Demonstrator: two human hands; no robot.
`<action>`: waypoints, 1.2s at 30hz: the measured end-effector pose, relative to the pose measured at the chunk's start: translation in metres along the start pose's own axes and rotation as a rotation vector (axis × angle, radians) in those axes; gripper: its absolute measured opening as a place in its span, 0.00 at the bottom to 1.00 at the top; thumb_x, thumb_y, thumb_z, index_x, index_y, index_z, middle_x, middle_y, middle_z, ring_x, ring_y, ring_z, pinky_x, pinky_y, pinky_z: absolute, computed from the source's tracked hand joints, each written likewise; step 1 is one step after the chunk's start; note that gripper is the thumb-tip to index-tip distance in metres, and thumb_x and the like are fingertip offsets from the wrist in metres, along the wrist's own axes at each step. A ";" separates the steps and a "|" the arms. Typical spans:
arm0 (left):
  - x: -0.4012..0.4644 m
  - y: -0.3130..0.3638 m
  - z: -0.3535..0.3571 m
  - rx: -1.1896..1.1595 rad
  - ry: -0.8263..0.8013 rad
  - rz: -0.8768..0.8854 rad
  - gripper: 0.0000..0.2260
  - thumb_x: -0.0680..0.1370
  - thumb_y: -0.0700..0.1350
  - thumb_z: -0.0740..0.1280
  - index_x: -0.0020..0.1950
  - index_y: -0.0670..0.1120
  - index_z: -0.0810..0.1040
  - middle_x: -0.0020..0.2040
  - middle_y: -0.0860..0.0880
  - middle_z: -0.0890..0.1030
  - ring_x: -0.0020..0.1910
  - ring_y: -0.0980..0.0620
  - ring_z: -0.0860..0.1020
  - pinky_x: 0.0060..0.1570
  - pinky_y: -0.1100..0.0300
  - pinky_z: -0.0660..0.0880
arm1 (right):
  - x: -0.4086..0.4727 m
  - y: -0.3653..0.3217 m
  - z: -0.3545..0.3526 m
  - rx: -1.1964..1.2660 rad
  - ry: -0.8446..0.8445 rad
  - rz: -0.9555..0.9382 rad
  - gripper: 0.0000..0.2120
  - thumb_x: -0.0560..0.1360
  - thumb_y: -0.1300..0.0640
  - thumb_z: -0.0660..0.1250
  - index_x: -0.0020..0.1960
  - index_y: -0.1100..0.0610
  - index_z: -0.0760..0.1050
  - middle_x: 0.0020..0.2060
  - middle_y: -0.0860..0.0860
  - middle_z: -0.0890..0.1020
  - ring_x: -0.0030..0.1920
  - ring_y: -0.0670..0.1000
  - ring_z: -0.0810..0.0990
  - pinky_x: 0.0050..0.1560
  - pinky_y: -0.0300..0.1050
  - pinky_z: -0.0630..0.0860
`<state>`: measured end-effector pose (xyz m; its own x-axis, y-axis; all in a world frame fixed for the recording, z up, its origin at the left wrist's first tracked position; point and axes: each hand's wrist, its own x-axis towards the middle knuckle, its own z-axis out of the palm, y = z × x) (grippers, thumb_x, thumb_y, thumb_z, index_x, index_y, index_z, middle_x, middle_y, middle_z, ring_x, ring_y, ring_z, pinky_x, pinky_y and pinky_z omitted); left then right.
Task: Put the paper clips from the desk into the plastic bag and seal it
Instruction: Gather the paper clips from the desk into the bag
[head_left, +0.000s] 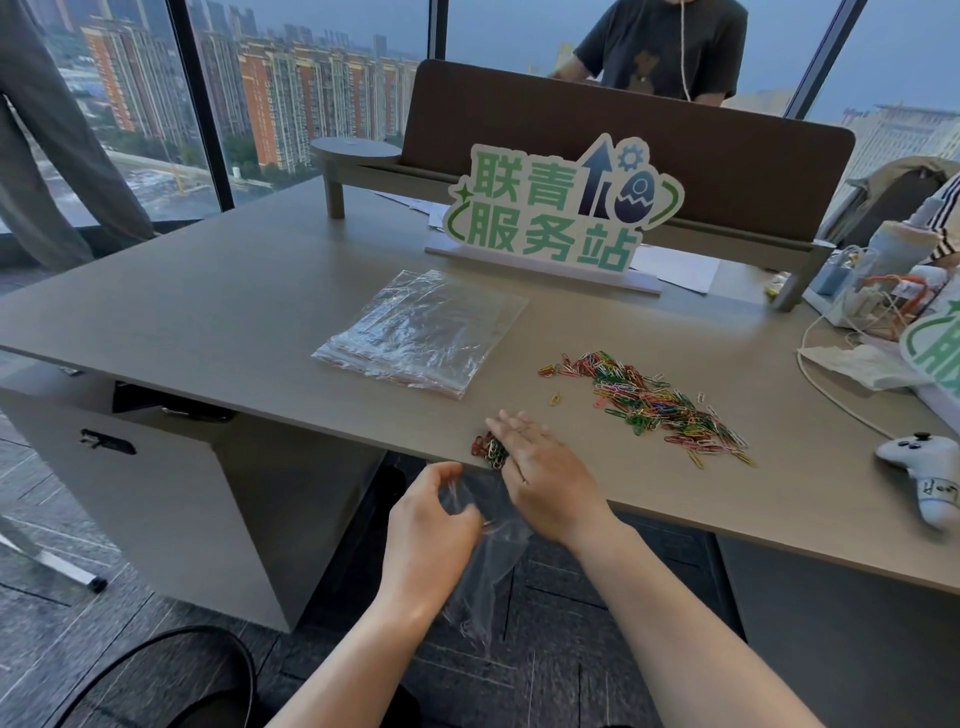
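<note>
head view looks down over the near edge of the table (218, 312). left hand (431, 530) is below that edge, fingers curled round the mouth of a clear plastic bag (493, 566) that hangs down toward the floor, and a few clips look to be sitting in the bottom of it already. right hand (540, 467) lies flat with straight fingers on the table right at the near edge, covering a small bunch of paper clips (488, 448) that pokes out on its left side. so the bunch is just above and a bit left of the bag mouth, and i'd guess the move is a short sweep off the edge into the bag, right hand being the one on it. the main pile of coloured paper clips (649, 400) is further right along the table, a long streak running diagonally toward the near right. a stack of spare zip bags (421, 332) lies flat mid-table, nothing visible in them. bag isn't sealed yet.
</note>
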<state>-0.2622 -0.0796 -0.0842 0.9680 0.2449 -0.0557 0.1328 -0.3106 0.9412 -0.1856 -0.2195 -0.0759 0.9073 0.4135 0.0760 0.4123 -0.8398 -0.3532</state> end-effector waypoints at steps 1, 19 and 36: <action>0.000 0.000 0.000 -0.002 -0.001 -0.002 0.21 0.74 0.37 0.68 0.66 0.50 0.76 0.56 0.57 0.78 0.55 0.49 0.83 0.59 0.50 0.80 | -0.001 -0.002 0.002 -0.005 0.010 -0.017 0.25 0.80 0.57 0.50 0.77 0.52 0.55 0.77 0.49 0.56 0.77 0.48 0.50 0.75 0.42 0.44; -0.005 0.001 0.000 -0.042 0.040 0.035 0.18 0.74 0.36 0.69 0.57 0.57 0.76 0.46 0.64 0.79 0.49 0.66 0.79 0.47 0.70 0.75 | -0.041 -0.025 0.008 0.269 0.212 -0.061 0.25 0.77 0.60 0.52 0.73 0.53 0.65 0.69 0.50 0.73 0.67 0.48 0.72 0.66 0.41 0.69; -0.004 0.001 -0.001 -0.048 0.036 0.014 0.18 0.74 0.37 0.70 0.60 0.53 0.78 0.49 0.62 0.79 0.55 0.56 0.80 0.57 0.52 0.81 | -0.033 -0.018 0.001 0.235 0.187 -0.124 0.25 0.73 0.65 0.54 0.66 0.55 0.74 0.64 0.51 0.78 0.67 0.47 0.72 0.67 0.43 0.69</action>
<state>-0.2664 -0.0806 -0.0826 0.9612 0.2739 -0.0311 0.1080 -0.2704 0.9567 -0.2231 -0.2177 -0.0732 0.8595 0.4178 0.2944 0.5105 -0.6737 -0.5343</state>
